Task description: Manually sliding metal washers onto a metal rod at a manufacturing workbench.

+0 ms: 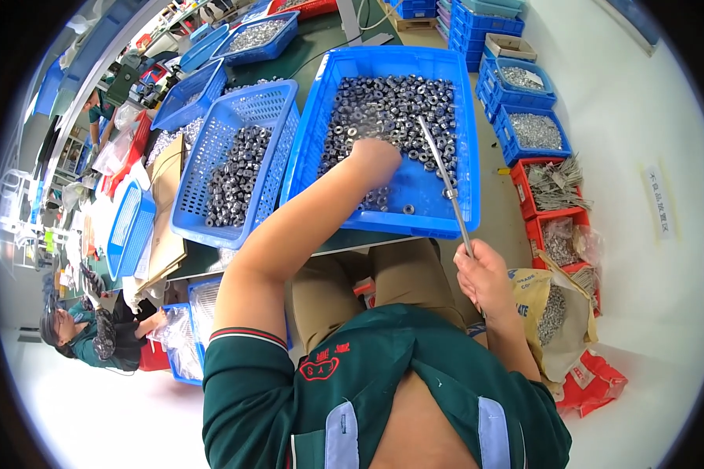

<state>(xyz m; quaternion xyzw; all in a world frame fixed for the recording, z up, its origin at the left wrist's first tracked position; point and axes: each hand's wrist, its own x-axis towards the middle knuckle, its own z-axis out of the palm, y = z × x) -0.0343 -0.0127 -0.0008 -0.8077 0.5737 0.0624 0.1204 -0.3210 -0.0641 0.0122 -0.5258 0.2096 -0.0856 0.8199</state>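
Note:
A blue plastic tray point(471, 156) lies on the table in front of me, holding many small round metal pieces with holes point(403, 102), like nuts or collars. My left hand point(377, 160) reaches down into it at the edge of the pile; its fingers are turned under and hidden, with some blur around them. In my right hand point(485, 277), closed at the near right corner of the tray, is a thin metal rod point(434, 148). The rod slants up and left over the tray. One ring-like piece point(450, 193) appears to sit around its middle.
A perforated blue basket point(181, 211) with similar pieces stands left of the tray, beside flattened cardboard point(164, 195). Right of the table are stacked blue bins point(516, 144), red bins point(528, 195) and an opened sack point(575, 336). Another person point(82, 332) sits at far left.

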